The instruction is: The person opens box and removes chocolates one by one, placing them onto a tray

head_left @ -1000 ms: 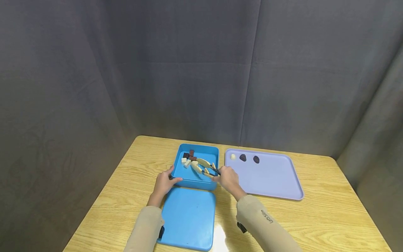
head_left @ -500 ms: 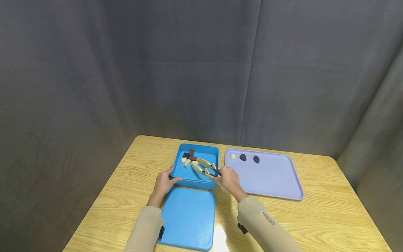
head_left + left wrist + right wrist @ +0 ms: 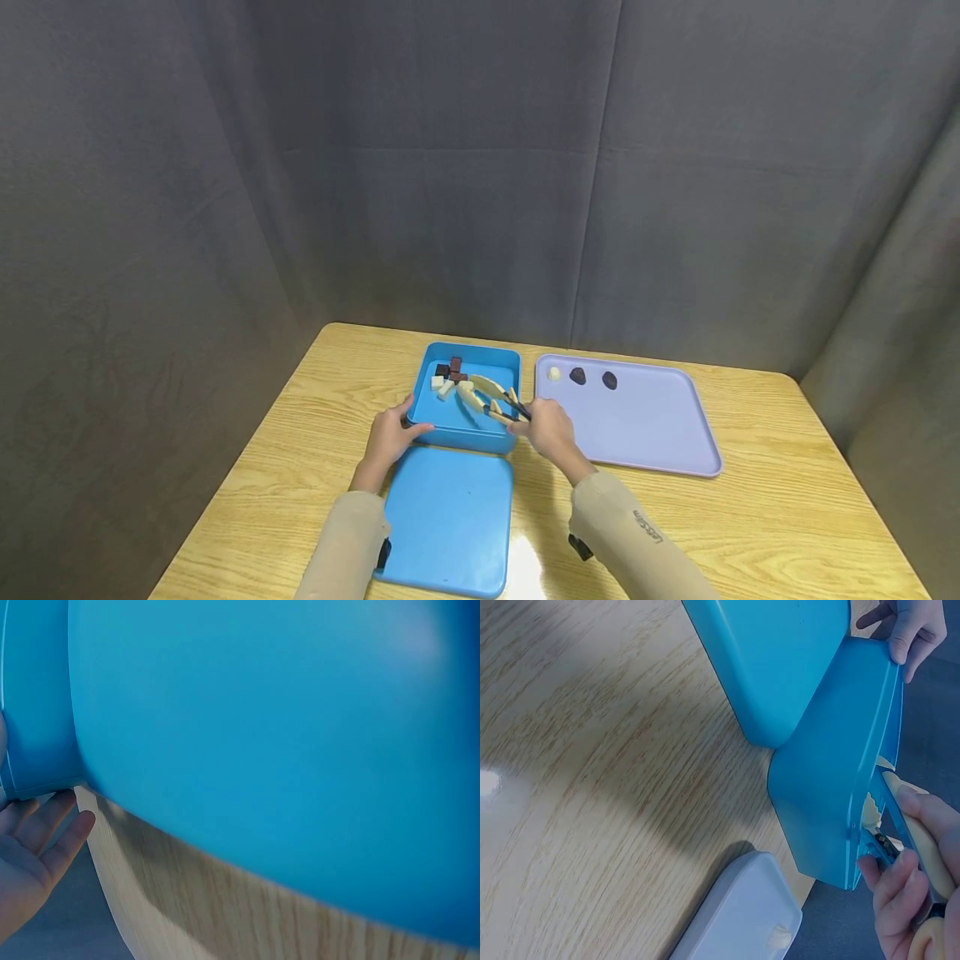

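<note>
My left hand (image 3: pixel 388 433) holds the near left corner of a blue box (image 3: pixel 480 440), thumb along its front and fingers along its left side. My right hand (image 3: pixel 550 427) grips cream and black tongs (image 3: pixel 498 413) at the box's right wall. The tongs' tips (image 3: pixel 469 395) reach down inside the box, with a pale piece (image 3: pixel 466 386) showing right at them. Left of the tips lie a white cube (image 3: pixel 437 382), a white oblong block (image 3: pixel 446 390) and several dark brown blocks (image 3: pixel 442 370). In the right wrist view, the box wall hides most of the tips.
A flat blue lid (image 3: pixel 448 521) lies in front of the box, under the left forearm's side. Right of the box, a lilac tray (image 3: pixel 637 425) bears a white piece (image 3: pixel 554 373) and two dark pieces (image 3: pixel 577 376). Grey curtains (image 3: pixel 450 208) stand behind the wooden table (image 3: pixel 787 500).
My right hand and the tongs have shifted slightly to the right, the tips drawing a little away from the blocks. The left hand keeps its place on the box.
</note>
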`<state>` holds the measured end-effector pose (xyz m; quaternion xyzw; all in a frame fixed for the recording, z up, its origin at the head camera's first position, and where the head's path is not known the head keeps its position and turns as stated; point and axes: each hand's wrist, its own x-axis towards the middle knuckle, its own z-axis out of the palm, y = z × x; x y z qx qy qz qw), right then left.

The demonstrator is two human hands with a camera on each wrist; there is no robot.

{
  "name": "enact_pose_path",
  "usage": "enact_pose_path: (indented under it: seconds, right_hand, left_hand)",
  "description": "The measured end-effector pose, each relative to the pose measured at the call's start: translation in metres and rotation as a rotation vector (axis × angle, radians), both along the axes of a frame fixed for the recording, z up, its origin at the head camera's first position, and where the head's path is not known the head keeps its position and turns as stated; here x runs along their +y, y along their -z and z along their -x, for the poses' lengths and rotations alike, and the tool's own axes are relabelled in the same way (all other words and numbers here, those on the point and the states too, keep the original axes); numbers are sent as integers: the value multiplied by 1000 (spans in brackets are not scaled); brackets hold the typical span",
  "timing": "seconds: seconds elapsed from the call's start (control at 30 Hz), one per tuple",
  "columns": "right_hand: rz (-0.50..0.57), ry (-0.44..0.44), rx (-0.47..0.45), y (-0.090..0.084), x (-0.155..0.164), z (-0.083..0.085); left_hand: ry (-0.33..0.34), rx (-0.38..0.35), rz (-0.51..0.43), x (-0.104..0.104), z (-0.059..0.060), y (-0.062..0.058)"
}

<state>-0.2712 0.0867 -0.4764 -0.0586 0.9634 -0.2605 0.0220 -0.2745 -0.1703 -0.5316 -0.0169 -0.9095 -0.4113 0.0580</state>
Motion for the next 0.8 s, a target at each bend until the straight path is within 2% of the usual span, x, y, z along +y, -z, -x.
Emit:
enact_pose_path:
  seconds: [0.43, 0.8]
  right_hand:
    - [58, 8, 45, -7, 11, -7]
    - [43, 14, 90, -14, 19, -10]
  left_hand:
    - [-5, -9, 1, -1, 1, 1]
    - [-4, -16, -2, 0, 0, 0]
